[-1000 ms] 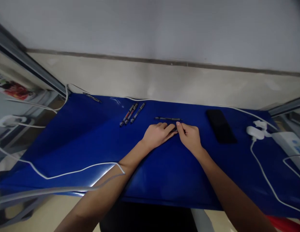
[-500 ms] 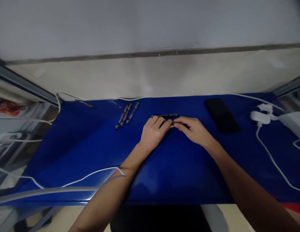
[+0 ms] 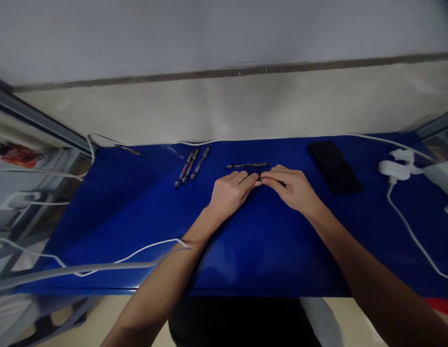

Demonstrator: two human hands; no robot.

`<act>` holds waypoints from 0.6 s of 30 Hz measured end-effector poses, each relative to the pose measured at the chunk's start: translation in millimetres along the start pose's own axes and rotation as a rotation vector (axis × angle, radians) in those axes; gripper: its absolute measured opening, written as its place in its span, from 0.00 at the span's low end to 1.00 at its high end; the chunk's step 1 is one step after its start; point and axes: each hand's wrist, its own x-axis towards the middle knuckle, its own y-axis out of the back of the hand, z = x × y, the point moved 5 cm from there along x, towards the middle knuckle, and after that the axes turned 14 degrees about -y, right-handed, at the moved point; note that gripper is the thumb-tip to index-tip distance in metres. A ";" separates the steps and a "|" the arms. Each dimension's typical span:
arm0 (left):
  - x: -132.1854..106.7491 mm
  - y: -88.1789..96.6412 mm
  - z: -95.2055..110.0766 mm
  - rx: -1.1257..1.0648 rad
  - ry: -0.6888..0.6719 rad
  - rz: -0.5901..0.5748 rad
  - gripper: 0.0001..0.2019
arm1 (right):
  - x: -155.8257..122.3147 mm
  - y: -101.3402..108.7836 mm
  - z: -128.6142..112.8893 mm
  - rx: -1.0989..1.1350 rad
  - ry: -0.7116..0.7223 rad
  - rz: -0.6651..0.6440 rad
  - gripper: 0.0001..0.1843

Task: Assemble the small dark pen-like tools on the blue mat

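Observation:
My left hand (image 3: 228,193) and my right hand (image 3: 289,188) meet fingertip to fingertip over the middle of the blue table (image 3: 144,212). Both are closed on a slim dark pen (image 3: 260,179), of which only a short bit shows between the fingers; the rest is hidden. Just beyond the fingers a dark pen (image 3: 247,165) lies crosswise on the table. To the left of my hands lie three more pens with clear and dark barrels (image 3: 201,164), side by side and slanted, some with red inside.
Another pen (image 3: 129,150) lies at the far left corner. A black phone (image 3: 334,166) rests right of my hands. Farther right are a white charger (image 3: 394,169) and its cable (image 3: 412,231). A white cable (image 3: 144,248) runs by my left forearm; a wall (image 3: 224,106) stands behind.
My fingertips have drawn closer round the dark pen, so less of it shows. The pen lying behind my hands is now more fully uncovered. The view has shifted slightly.

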 end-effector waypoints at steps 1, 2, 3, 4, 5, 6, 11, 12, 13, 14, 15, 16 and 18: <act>-0.1 0.8 0.1 -0.019 0.006 -0.001 0.20 | -0.3 0.7 -2.2 -0.010 0.013 0.007 0.11; -0.1 1.7 0.3 -0.041 0.014 -0.003 0.21 | -0.6 1.5 -4.3 -0.019 0.024 0.014 0.11; 0.0 2.8 0.3 -0.064 0.024 -0.003 0.21 | -1.0 2.3 -6.6 -0.026 0.038 0.018 0.11; 0.3 4.2 0.2 -0.090 0.034 0.001 0.22 | -1.4 3.2 -8.9 -0.030 0.055 0.022 0.11; 0.5 5.6 -0.3 -0.123 0.045 0.011 0.23 | -1.8 4.0 -11.2 -0.035 0.073 0.023 0.11; 0.8 6.8 -1.1 -0.169 0.056 0.025 0.23 | -2.3 4.8 -13.5 -0.042 0.095 0.024 0.12; 0.2 4.1 -8.0 -0.412 0.088 0.052 0.22 | -3.9 5.2 -17.5 -0.085 0.183 0.044 0.09; -0.3 3.2 -9.1 -0.388 0.085 0.050 0.22 | -3.8 4.5 -15.8 -0.077 0.172 0.043 0.09; -0.9 2.7 -9.9 -0.335 0.077 0.052 0.22 | -3.4 3.7 -13.3 -0.061 0.145 0.042 0.08; -1.5 2.6 -10.1 -0.264 0.066 0.058 0.22 | -2.9 3.1 -10.0 -0.036 0.101 0.041 0.08; -2.1 2.6 -9.7 -0.190 0.052 0.064 0.22 | -2.3 2.4 -6.0 -0.006 0.042 0.034 0.08; -2.5 2.6 -8.8 -0.124 0.037 0.070 0.22 | -1.7 1.5 -1.7 0.024 -0.030 0.021 0.08; -3.3 2.5 -6.0 -0.029 0.011 0.084 0.21 | -1.0 -0.9 6.6 0.086 -0.180 -0.018 0.12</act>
